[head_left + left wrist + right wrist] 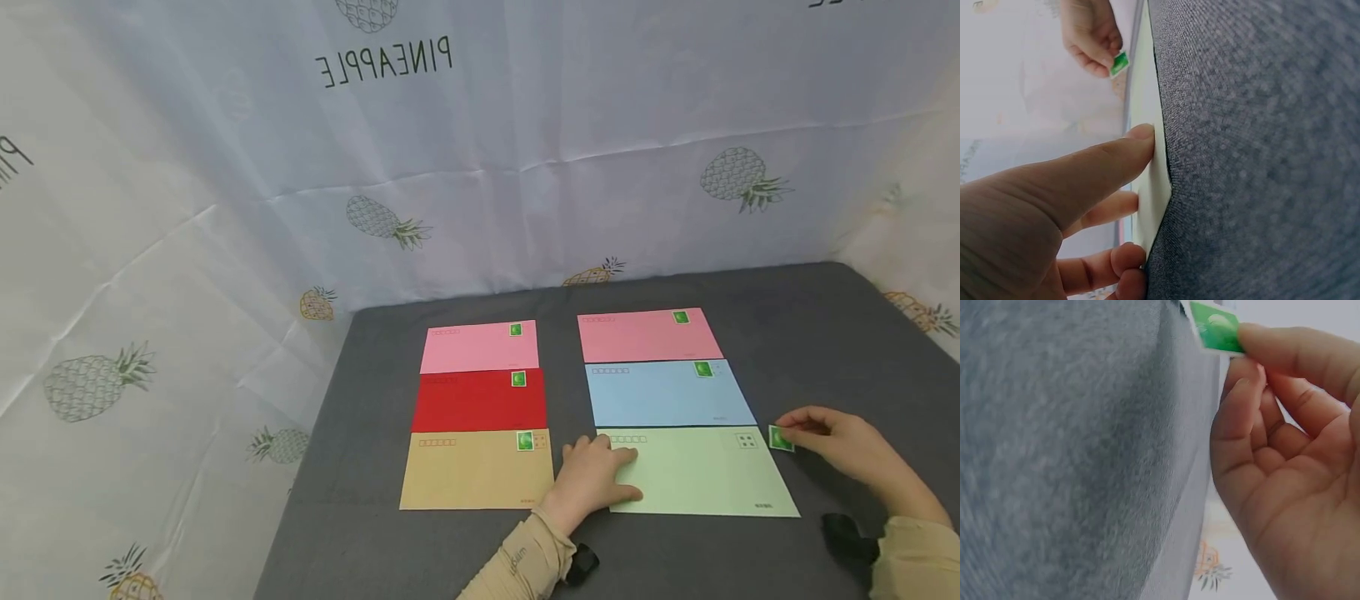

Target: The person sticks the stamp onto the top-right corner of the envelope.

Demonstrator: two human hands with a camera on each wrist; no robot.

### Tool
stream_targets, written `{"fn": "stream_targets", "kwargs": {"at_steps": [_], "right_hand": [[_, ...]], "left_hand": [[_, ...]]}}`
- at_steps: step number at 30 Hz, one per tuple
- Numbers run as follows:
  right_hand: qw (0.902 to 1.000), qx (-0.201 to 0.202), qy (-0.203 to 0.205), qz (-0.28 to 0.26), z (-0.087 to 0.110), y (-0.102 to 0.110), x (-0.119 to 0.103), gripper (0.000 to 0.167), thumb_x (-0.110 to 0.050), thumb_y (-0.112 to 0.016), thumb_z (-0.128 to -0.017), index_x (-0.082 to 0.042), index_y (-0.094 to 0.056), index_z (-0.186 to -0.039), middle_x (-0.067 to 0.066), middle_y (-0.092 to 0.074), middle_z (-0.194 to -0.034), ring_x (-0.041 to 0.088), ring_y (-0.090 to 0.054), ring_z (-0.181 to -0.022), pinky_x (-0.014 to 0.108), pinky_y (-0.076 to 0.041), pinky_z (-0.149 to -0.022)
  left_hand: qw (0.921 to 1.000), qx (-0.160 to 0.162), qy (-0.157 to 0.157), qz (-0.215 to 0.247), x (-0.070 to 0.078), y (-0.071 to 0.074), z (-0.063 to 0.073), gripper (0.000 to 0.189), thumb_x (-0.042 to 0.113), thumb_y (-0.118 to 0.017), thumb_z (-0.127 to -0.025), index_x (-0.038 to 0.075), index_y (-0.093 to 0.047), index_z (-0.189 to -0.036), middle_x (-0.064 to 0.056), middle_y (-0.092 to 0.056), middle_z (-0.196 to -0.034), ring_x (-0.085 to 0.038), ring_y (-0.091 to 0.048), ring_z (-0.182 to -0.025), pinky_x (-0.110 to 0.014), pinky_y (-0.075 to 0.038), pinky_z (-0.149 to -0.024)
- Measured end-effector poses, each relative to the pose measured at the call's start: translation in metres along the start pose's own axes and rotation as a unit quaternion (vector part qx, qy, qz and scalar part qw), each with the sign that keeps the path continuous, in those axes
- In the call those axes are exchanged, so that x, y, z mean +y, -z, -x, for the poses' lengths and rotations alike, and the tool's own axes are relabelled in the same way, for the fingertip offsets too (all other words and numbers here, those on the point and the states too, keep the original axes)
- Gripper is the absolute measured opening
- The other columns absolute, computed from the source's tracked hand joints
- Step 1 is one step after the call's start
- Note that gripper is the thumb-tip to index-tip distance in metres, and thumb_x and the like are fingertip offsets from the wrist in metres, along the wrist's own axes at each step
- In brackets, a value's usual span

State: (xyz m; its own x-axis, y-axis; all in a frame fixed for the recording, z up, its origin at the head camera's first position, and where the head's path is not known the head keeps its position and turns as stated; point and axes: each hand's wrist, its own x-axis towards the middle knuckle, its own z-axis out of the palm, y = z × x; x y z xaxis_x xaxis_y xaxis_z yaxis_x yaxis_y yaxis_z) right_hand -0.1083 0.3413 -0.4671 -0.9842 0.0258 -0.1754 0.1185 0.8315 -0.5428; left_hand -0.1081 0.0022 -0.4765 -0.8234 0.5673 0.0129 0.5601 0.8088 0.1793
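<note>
A pale green envelope point(697, 479) lies at the front right of the grey table. My left hand point(592, 477) rests on its left edge, thumb and fingers spread on the paper; the left wrist view shows the thumb point(1138, 147) touching the envelope close to its edge. Just beyond the envelope's right side, my right hand point(843, 446) pinches a green postage stamp point(781, 438) with a white border between thumb and fingers. In the right wrist view the stamp point(1215, 328) is held by one edge, above the cloth. A printed square point(747, 441) shows at the envelope's upper right.
Above the green envelope lie a blue envelope point(667, 400) and a pink one point(645, 337), both stamped. Another column at left has a pink point(476, 350), a red point(472, 404) and a tan envelope point(472, 479), each stamped. A pineapple-print curtain point(487, 150) hangs behind the grey table point(337, 475).
</note>
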Motion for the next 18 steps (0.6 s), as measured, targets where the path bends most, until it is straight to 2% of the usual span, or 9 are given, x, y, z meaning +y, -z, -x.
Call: {"fn": "stream_targets", "kwargs": {"at_steps": [7, 15, 18], "right_hand": [[0.9969, -0.066, 0.026, -0.034, -0.006, -0.009, -0.020, 0.038, -0.037, -0.061, -0.088, -0.003, -0.063, -0.107, 0.003, -0.062, -0.094, -0.003, -0.048, -0.073, 0.021, -0.044, -0.062], [0.9953, -0.061, 0.067, -0.037, -0.018, -0.023, -0.033, 0.029, -0.026, -0.067, -0.084, -0.003, -0.061, -0.100, 0.003, -0.058, -0.084, 0.000, -0.047, -0.069, 0.020, -0.041, -0.060], [0.9956, -0.060, 0.066, -0.030, -0.019, -0.026, -0.036, 0.027, -0.026, -0.067, -0.084, -0.004, -0.061, -0.099, 0.002, -0.058, -0.083, -0.001, -0.046, -0.068, 0.020, -0.040, -0.059]], "left_hand": [[1.0000, 0.000, -0.001, 0.002, 0.001, 0.002, 0.001, 0.048, 0.052, -0.073, -0.072, 0.037, -0.064, -0.117, 0.007, -0.060, -0.095, -0.009, -0.044, -0.072, -0.028, -0.033, -0.062], [1.0000, -0.005, 0.001, 0.000, 0.001, 0.003, 0.002, 0.048, 0.053, -0.072, -0.072, 0.038, -0.063, -0.117, 0.007, -0.060, -0.096, -0.009, -0.043, -0.073, -0.028, -0.033, -0.062], [1.0000, -0.005, 0.002, 0.000, 0.001, 0.003, 0.001, 0.048, 0.053, -0.072, -0.073, 0.038, -0.063, -0.118, 0.007, -0.060, -0.096, -0.008, -0.043, -0.073, -0.028, -0.033, -0.062]]}}
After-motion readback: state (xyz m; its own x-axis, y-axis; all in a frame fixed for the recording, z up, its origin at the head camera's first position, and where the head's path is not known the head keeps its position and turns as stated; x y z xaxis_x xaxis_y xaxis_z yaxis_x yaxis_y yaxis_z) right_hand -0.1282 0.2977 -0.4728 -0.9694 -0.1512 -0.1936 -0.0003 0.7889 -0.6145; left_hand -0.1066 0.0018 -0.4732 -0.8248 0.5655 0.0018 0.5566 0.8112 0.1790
